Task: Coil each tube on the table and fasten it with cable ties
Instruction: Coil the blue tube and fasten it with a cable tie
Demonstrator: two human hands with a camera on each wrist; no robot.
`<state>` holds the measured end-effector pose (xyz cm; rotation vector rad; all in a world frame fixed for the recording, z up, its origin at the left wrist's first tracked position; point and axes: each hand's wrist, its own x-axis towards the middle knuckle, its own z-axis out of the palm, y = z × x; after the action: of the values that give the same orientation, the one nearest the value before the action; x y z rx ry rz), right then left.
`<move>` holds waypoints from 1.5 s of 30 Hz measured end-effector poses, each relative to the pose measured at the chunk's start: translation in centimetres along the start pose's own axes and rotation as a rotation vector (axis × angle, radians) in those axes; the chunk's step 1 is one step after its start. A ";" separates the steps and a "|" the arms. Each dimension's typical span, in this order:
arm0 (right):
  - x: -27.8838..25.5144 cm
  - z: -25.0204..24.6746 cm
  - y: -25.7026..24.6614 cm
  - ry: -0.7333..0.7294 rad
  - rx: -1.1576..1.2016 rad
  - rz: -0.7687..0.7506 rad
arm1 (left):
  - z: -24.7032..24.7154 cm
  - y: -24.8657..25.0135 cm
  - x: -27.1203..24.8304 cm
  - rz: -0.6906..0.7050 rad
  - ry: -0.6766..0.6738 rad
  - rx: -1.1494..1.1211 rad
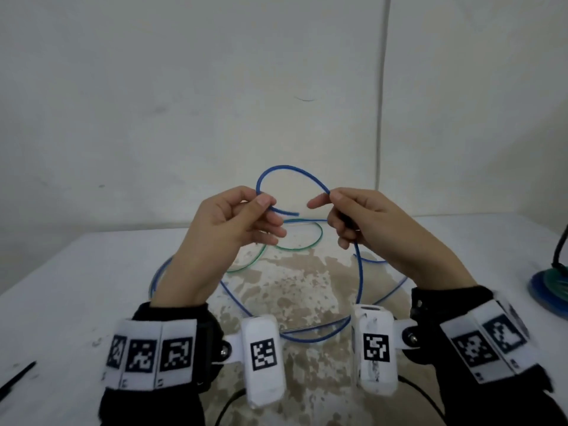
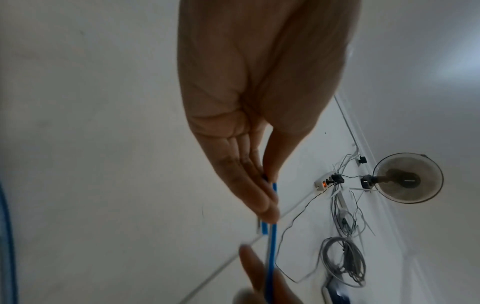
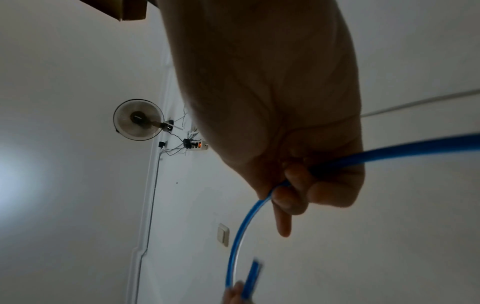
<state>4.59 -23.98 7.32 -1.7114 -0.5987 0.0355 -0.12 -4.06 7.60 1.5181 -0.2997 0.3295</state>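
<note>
Looking down from the head camera, both hands are raised over the middle of the desk (image 1: 76, 272). The left hand (image 1: 233, 229) pinches the blue tube (image 1: 295, 170) near its free end, and the right hand (image 1: 362, 226) pinches it further along, so one small loop stands in the air between them. The rest of the blue tube lies in wide curves on the desk, near one green tube (image 1: 304, 245). One black cable tie (image 1: 18, 379) lies at the left edge, and one finished coil bundle (image 1: 550, 287) sits at the right edge.

In the left wrist view, thumb and fingers press together on the blue tube (image 2: 349, 246).

In the right wrist view, the curled fingers (image 3: 298, 185) grip the blue tube (image 3: 241, 232).

I think the springy loop could open if either pinch slips. The loose length could also drag the green tube and tangle with it.
</note>
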 end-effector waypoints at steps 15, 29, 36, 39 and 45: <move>0.7 2.0 -0.5 0.042 0.545 0.074 | 4.4 -1.3 -0.2 0.059 0.016 0.071; 0.0 3.2 -0.7 -0.014 0.152 0.088 | 3.0 -0.8 -0.3 0.072 -0.171 0.209; 0.2 2.8 -0.8 -0.117 0.326 0.093 | 3.8 -1.7 0.3 0.204 0.091 0.164; 0.3 2.7 -0.8 -0.132 0.450 0.090 | 3.4 -1.6 0.5 0.182 0.069 0.155; 0.3 2.8 -0.7 -0.113 0.317 0.080 | 2.9 -1.0 -0.2 0.055 -0.105 0.230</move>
<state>3.65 -21.25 7.35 -1.4299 -0.5746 0.2716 0.14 -7.03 6.73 1.7591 -0.3977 0.3368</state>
